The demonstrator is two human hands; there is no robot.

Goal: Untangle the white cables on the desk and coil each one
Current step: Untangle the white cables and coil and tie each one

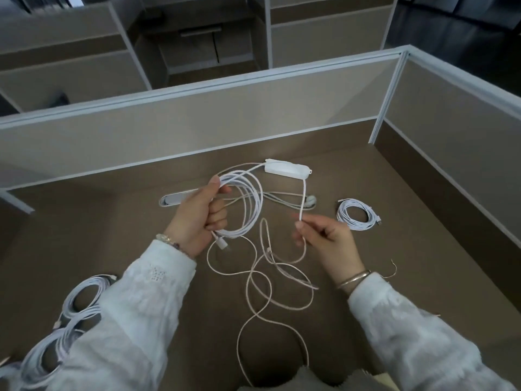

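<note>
Above table (366,170): my left hand (194,218) grips cable coil (245,204), right hand (324,238) pinches its tail; near-left coils (79,300) half hidden by sleeve (135,311).

Office cubicle with brown desk
Beige fabric partition panels (197,128) with pale metal trim wall the matte brown desktop (394,221); a silver oval cable grommet (172,199) sits in it

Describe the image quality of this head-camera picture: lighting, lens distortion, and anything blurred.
Head view: soft, dim, even light with faint shadows; wide-angle lens bows the partition top rail; the right hand is motion-blurred at its fingertips, while the left hand and its white cable coil look sharper; the white sleeves near the frame bottom are smeared and soft.
</note>
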